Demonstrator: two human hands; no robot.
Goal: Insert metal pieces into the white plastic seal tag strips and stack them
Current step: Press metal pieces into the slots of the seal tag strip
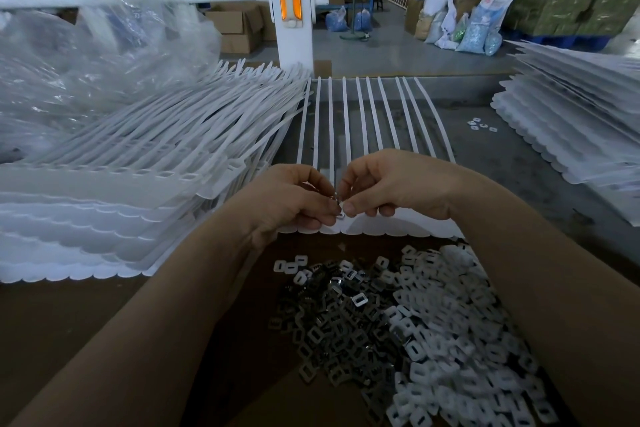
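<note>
In the middle of the frame, the left hand (294, 198) and the right hand (388, 189) met over the near end of a white seal tag strip sheet (367, 121). Both hands had their fingers curled, and together they pinched a small shiny metal piece (337, 199) between the fingertips, right at the wavy bottom edge of the sheet. The sheet lay flat on the grey table (485, 149), and its long thin tails ran toward the top of the frame. Below the hands, in the lower middle, sat a heap of dark metal pieces (332, 322). Touching it on the right was a heap of little white plastic pieces (460, 350). Both heaps lay on a brown board (69, 315). At the left of the frame stood a tall stack of strip sheets (121, 191). Another stack of sheets (575, 121) sat at the right edge. A few tiny white pieces (479, 125) lay on the table near that right stack.
</note>
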